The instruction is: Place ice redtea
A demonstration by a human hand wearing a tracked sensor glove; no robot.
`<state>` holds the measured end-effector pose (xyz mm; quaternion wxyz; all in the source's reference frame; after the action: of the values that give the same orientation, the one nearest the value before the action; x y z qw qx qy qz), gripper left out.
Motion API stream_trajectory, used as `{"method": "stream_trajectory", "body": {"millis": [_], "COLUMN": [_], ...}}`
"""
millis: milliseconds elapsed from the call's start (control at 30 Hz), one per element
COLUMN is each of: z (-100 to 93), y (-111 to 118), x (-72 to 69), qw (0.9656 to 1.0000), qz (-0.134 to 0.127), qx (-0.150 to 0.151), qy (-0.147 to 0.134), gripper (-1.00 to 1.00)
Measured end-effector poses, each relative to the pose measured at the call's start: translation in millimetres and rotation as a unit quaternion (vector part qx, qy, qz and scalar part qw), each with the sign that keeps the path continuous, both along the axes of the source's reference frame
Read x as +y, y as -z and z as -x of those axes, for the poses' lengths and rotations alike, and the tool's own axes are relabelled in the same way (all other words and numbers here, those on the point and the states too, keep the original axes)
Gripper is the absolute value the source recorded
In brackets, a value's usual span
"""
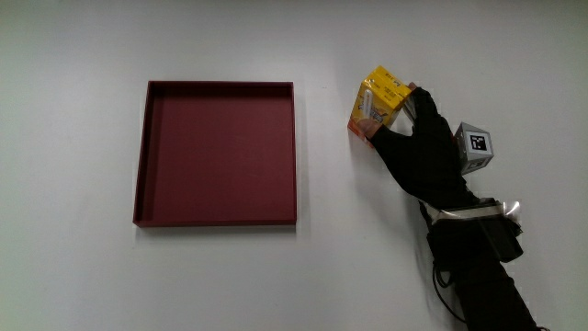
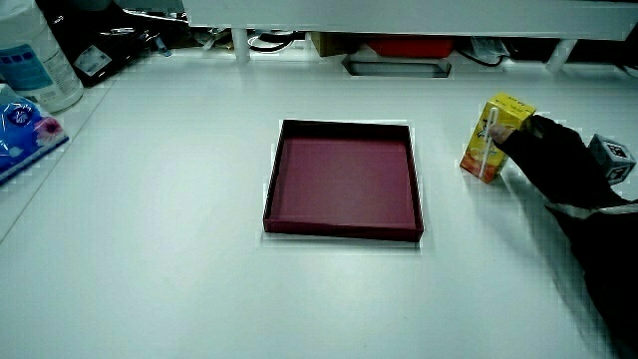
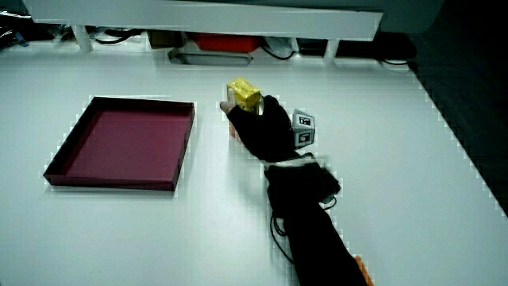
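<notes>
We are looking at a shallow dark red tray (image 1: 217,222) sitting near the middle of the frame in the main view, and nothing is lying in it. Both side views are showing it the same way (image 2: 344,184) (image 3: 127,143), flat on the white table (image 1: 73,276).

The ice redtea carton (image 1: 378,99) is standing on the table beside the tray, well apart from its rim. It is yellow with an orange base. In a side view (image 2: 493,135) its long axis is running roughly upright, with the top leaning slightly toward the hand (image 2: 546,152). A white straw is running up the face that is turned toward the tray. We cannot tell whether its base is resting fully on the table.

The hand (image 1: 418,147) is clamped around the carton, with the patterned cube (image 1: 476,145) showing on its back.

At the table's edge, a side view is showing a pale bottle (image 2: 30,55) and a blue packet (image 2: 25,135). A low white partition (image 2: 399,15) is closing off the table, with cables beneath it.
</notes>
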<state>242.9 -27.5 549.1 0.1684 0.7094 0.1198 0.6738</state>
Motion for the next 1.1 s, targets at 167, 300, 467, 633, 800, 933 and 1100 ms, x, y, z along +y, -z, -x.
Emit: {"method": "stream_trajectory", "body": {"millis": [167,300,467,633,800,933,1100], "z": [-1.0,-4.5,-4.4,-5.0,-2.8,1.0,9.1], "y": [-1,-2,-1,-1,2,10,24], "x": [1.8,5.1,4.1,5.7,8.5,5.2,4.6], "qw": [0.9991,0.9967,0.9969,0.9961,0.9942,0.9941,0.9939], "qz": [-0.011,-0.017,-0.019,-0.039,-0.057,-0.075,-0.091], "qx": [-0.024,-0.043,-0.032,-0.011,-0.002,0.007,0.005], "qy": [-0.035,-0.066,-0.070,-0.079,-0.091,-0.078,-0.063], "gripper": [-0.48,-0.64,-0.84,-1.00,-1.00,-1.00,-1.00]}}
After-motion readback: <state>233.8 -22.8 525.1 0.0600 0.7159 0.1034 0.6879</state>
